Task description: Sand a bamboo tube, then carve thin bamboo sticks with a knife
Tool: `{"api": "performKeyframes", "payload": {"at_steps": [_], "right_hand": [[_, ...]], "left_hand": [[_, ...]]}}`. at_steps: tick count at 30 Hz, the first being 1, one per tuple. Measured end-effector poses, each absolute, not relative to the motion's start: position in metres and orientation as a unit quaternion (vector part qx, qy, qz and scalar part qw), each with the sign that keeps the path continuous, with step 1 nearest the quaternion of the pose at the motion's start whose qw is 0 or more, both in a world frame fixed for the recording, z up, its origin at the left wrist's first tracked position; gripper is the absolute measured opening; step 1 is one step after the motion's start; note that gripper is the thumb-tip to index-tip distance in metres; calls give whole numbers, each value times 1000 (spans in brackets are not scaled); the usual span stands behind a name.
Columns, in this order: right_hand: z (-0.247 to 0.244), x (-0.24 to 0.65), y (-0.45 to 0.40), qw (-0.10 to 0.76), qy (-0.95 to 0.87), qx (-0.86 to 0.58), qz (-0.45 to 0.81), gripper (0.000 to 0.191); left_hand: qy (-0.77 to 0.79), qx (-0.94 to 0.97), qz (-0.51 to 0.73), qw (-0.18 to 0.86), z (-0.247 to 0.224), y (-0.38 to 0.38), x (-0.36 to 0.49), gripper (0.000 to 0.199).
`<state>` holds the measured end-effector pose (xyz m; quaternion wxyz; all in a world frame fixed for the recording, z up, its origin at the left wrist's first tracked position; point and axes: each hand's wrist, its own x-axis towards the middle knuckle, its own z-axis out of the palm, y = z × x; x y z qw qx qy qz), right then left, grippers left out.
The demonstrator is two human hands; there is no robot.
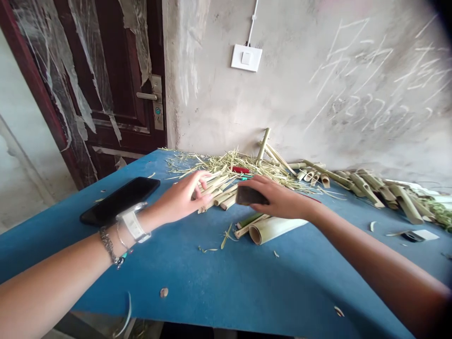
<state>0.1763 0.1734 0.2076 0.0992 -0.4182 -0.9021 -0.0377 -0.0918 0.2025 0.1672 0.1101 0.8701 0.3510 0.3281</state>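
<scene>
The right hand is closed tightly on a dark flat piece, though what the piece is cannot be told. The left hand curls against a bundle of bamboo sticks at its 3 o'clock, between the hands; whether it grips them cannot be told. A white watch sits on that wrist. On the blue table, a phone lies at the left hand's 9 o'clock and a rolled bamboo strip at the right hand's 6 o'clock. Dry shavings lie at 12 o'clock, and cut bamboo pieces at 2 o'clock, against the wall.
</scene>
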Motion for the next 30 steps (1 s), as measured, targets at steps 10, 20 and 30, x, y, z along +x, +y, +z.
{"api": "performKeyframes", "payload": {"at_steps": [10,20,30], "right_hand": [[221,100,194,142,-941,-288,-108,61],[187,148,224,9,-934,-355,48,41],[183,131,213,-45,-933,-353,-61,42]], "left_hand": [[358,769,480,227,173,215,-96,29],[430,616,649,119,190,235,-123,11],[443,632,629,94,184,241,-125,9]]}}
